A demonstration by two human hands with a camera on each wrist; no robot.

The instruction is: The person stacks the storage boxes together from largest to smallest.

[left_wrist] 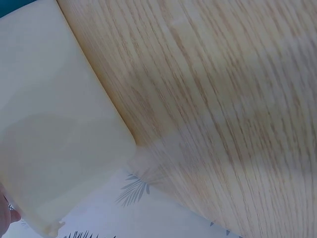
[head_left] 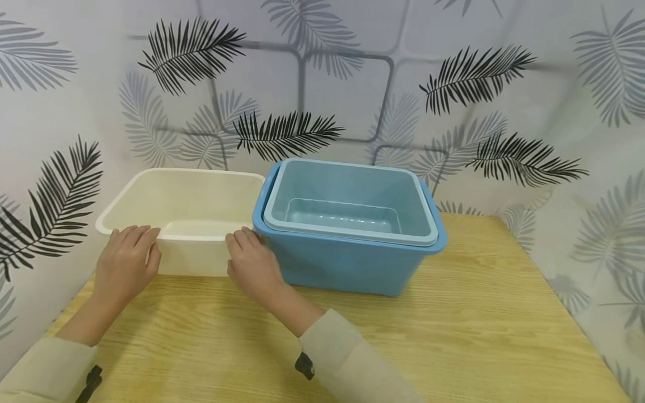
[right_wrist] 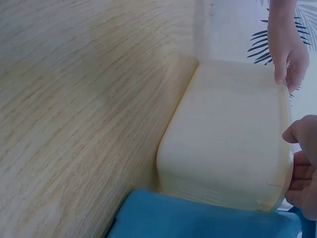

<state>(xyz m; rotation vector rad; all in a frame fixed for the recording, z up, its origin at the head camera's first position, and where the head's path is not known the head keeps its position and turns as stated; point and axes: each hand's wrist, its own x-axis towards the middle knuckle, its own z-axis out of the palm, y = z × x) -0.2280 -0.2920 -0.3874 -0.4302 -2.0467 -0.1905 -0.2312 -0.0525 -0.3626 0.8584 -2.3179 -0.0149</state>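
A cream plastic bin (head_left: 196, 258) stands on the table, its near rim in both hands. My left hand (head_left: 126, 258) grips that rim near the left corner, fingers curled over the edge and thumb on the outer wall. Near the right corner my right hand (head_left: 254, 263) pinches the same rim; in the right wrist view its thumb lies outside and its fingers (right_wrist: 301, 183) curl inside. Directly right of the cream bin sits a blue bin (head_left: 342, 268), with a paler blue bin (head_left: 347, 207) nested in it. The left wrist view shows mostly the cream bin's wall (left_wrist: 59, 109).
The wood-grain table (head_left: 494, 313) extends to the right of the bins and toward me. Behind it rises a pale wall covering (head_left: 353, 95) with dark and grey leaf prints, close to the bins' far sides.
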